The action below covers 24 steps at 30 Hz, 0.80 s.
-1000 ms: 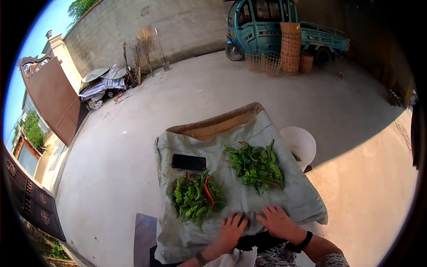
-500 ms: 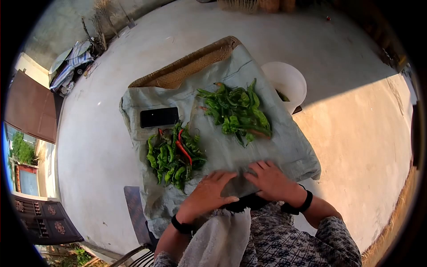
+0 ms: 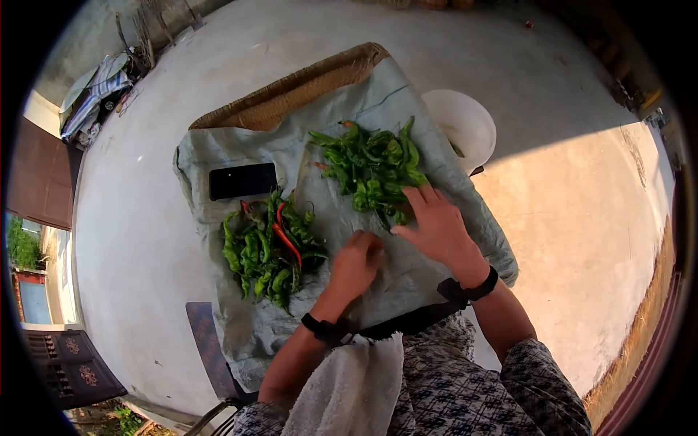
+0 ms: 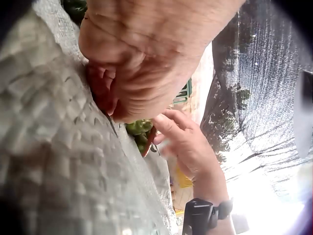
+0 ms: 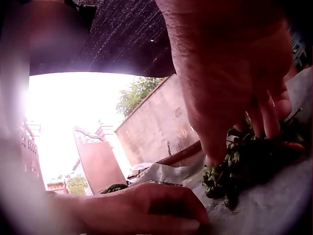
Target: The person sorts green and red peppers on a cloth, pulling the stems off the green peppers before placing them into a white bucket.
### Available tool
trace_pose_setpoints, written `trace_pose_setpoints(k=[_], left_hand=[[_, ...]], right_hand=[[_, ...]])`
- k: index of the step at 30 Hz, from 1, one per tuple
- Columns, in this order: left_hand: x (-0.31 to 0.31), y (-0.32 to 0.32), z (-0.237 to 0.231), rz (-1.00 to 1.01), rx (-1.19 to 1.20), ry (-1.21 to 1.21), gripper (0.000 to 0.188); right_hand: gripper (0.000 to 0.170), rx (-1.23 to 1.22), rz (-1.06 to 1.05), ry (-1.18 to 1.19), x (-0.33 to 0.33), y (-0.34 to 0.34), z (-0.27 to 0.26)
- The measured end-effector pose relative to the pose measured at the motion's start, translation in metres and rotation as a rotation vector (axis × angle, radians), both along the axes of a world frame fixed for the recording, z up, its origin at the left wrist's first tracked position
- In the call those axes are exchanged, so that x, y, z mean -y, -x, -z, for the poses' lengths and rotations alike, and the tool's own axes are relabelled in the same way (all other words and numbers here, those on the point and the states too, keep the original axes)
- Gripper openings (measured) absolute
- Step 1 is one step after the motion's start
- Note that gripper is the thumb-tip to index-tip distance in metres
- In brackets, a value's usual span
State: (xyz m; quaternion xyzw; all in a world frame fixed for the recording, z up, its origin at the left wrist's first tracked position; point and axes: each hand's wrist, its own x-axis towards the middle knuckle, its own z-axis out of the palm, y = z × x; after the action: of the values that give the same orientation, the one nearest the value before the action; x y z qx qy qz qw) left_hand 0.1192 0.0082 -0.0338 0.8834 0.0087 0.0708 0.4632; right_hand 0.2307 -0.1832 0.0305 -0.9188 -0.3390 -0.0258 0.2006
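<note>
Grey concrete floor [image 3: 145, 218] fills most of the head view, shaded on the far side, sunlit at right beyond a slanting edge. Plastered wall [image 5: 151, 125]: long stretch of it in the right wrist view, with a tree [image 5: 137, 95] above and a brown gate leaf [image 5: 100, 164] beside it; head view catches only part of that gate. Dark mesh [image 4: 266, 54], light coming through, only plain from the left wrist.

Work surface: grey-green woven cloth [image 3: 418, 283], creased, spread over a basketwork piece whose tan rim [image 3: 287, 91] shows along the far edge. The left wrist camera gives its coarse weave close up. White bucket [image 3: 454, 109] just beside the cloth, right side, something green inside.

Two heaps of peppers on the cloth, apart: farther pile [image 3: 374, 160] at right, nearer pile [image 3: 265, 251] at left. Right hand [image 3: 440, 229] reaches over the farther pile's near edge, fingers extended, slightly apart; right wrist view shows thumb tip against the peppers. Left hand [image 3: 355, 267] low on the cloth between heaps, fingers curled inward; whether they pinch anything, cannot tell.

Black phone [image 3: 243, 181] flat above the nearer pile. Red pepper [image 3: 288, 245] atop that pile.
</note>
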Motion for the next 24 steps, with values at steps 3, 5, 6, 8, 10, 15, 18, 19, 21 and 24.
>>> trace_pose_setpoints(k=[3,5,6,8,10,15,18,19,21,24], left_hand=[[-0.007,-0.004,0.009,-0.021,-0.008,0.079,0.013],[-0.010,-0.003,0.013,-0.017,-0.032,0.071,0.017],[-0.010,-0.003,0.013,-0.011,-0.044,0.066,0.019],[-0.007,-0.001,0.011,-0.073,-0.055,0.072,0.019],[-0.006,0.000,0.011,-0.115,-0.083,0.106,0.019],[-0.009,-0.002,0.017,-0.140,0.007,0.166,0.015],[-0.009,0.000,0.017,-0.146,-0.001,0.163,0.019],[-0.009,0.000,0.016,-0.145,-0.018,0.168,0.019],[-0.008,0.000,0.015,-0.143,-0.050,0.182,0.020],[-0.009,-0.002,0.014,-0.146,-0.013,0.135,0.020]], right_hand=[[0.067,-0.016,-0.013,0.141,-0.013,0.014,0.013],[0.064,-0.056,-0.074,0.113,-0.011,0.022,0.016],[0.062,-0.077,-0.101,0.098,-0.011,0.027,0.018],[0.045,-0.059,-0.114,-0.002,-0.011,0.035,0.015],[0.035,-0.108,-0.136,-0.051,-0.005,0.045,0.020],[0.022,-0.177,-0.080,-0.220,-0.007,0.064,0.035],[0.023,-0.148,0.016,-0.306,-0.009,0.064,0.021],[0.025,-0.138,0.044,-0.316,-0.009,0.062,0.013],[0.030,-0.126,0.056,-0.267,-0.009,0.058,0.003],[0.037,-0.101,0.078,-0.209,-0.005,0.053,0.006]])
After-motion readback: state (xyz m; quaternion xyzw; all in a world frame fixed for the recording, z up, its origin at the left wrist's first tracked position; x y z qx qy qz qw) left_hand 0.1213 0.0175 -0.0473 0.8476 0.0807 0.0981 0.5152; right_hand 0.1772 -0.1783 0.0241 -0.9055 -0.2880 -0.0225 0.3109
